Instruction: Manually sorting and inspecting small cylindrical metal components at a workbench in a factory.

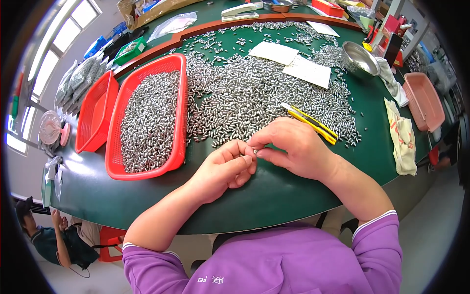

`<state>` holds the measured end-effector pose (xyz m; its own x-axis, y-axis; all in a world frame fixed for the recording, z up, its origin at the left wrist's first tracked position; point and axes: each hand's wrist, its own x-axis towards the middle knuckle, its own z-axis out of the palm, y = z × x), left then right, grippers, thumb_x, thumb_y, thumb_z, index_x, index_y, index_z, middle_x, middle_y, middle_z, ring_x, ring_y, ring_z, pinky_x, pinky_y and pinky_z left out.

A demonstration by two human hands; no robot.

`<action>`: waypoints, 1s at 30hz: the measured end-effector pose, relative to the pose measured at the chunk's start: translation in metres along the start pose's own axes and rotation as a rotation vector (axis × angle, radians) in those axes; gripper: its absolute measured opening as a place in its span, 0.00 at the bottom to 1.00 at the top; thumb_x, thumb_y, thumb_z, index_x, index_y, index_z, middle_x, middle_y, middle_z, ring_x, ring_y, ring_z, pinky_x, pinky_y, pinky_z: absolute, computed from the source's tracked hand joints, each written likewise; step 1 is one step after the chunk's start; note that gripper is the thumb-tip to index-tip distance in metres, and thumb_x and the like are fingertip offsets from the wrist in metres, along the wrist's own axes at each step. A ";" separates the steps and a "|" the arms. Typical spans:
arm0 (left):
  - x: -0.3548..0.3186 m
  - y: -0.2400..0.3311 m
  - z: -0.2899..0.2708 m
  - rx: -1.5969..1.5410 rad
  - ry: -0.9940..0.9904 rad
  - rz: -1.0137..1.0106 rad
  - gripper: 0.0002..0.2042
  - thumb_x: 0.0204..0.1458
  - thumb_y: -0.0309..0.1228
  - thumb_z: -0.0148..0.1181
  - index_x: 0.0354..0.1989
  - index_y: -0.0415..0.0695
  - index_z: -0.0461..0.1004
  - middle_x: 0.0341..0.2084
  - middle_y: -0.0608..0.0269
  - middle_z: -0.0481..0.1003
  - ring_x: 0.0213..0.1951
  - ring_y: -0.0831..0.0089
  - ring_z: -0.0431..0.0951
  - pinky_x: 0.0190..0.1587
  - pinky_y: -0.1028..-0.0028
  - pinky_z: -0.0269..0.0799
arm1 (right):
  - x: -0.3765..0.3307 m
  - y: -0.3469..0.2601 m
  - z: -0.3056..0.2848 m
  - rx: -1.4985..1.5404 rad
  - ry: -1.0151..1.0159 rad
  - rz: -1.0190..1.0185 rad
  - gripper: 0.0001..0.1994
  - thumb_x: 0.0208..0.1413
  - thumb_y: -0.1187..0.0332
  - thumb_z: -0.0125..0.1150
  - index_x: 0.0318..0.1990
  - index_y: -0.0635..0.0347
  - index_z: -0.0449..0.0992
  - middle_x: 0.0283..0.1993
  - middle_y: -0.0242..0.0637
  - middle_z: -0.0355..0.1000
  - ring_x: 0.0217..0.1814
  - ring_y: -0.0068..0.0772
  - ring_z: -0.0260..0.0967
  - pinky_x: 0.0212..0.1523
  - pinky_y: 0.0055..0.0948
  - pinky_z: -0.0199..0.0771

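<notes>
My left hand [226,169] and my right hand [291,147] meet over the near part of the green table. A small metal part [255,151] shows at their fingertips, pinched by my right thumb and forefinger and touching the left fingertips. The left fingers are curled closed, and whether they hold another piece is hidden. Just beyond my hands spreads a wide heap of small silvery metal parts [240,98]. A yellow utility knife [313,125] lies on the heap's right side, close to my right hand. To the left stands a red plastic basket [182,112] filled with similar parts.
Another red basket [90,122] stands farther left. White paper sheets [274,52] lie on the heap. At the right are a metal bowl [361,59], a cloth glove [402,142] and a pink basket [425,105]. A raised wooden edge [215,30] runs behind. A person [58,235] sits at lower left.
</notes>
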<state>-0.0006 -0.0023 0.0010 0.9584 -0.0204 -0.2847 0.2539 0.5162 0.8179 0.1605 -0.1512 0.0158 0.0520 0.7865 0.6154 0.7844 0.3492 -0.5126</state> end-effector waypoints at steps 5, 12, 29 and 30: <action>0.000 0.000 -0.001 0.036 0.000 -0.001 0.06 0.63 0.33 0.52 0.43 0.46 0.66 0.29 0.69 0.69 0.24 0.85 0.63 0.23 0.84 0.53 | -0.001 -0.002 0.001 -0.007 0.006 0.050 0.17 0.44 0.76 0.70 0.43 0.56 0.77 0.37 0.31 0.77 0.37 0.34 0.76 0.39 0.31 0.76; 0.001 0.000 0.000 0.102 0.006 -0.021 0.07 0.64 0.34 0.52 0.43 0.45 0.66 0.29 0.70 0.69 0.24 0.85 0.63 0.23 0.84 0.55 | -0.002 -0.003 0.002 -0.013 -0.004 0.031 0.19 0.43 0.77 0.70 0.46 0.56 0.77 0.39 0.33 0.78 0.40 0.34 0.76 0.40 0.31 0.76; 0.000 -0.002 -0.002 0.004 -0.004 0.067 0.06 0.66 0.31 0.46 0.46 0.44 0.66 0.31 0.67 0.69 0.23 0.83 0.63 0.23 0.83 0.55 | -0.001 0.003 -0.001 -0.096 0.044 -0.033 0.10 0.44 0.76 0.68 0.37 0.54 0.80 0.38 0.33 0.73 0.38 0.36 0.71 0.38 0.33 0.72; 0.000 -0.002 -0.002 0.004 -0.005 0.068 0.06 0.66 0.31 0.46 0.46 0.44 0.66 0.31 0.67 0.69 0.23 0.83 0.63 0.23 0.83 0.55 | -0.001 0.003 -0.002 -0.115 0.037 -0.018 0.10 0.44 0.76 0.67 0.36 0.54 0.80 0.38 0.33 0.73 0.39 0.36 0.71 0.39 0.33 0.72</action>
<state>-0.0011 -0.0014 -0.0020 0.9740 0.0105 -0.2263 0.1890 0.5131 0.8373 0.1639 -0.1514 0.0148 0.0586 0.7609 0.6462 0.8512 0.3002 -0.4306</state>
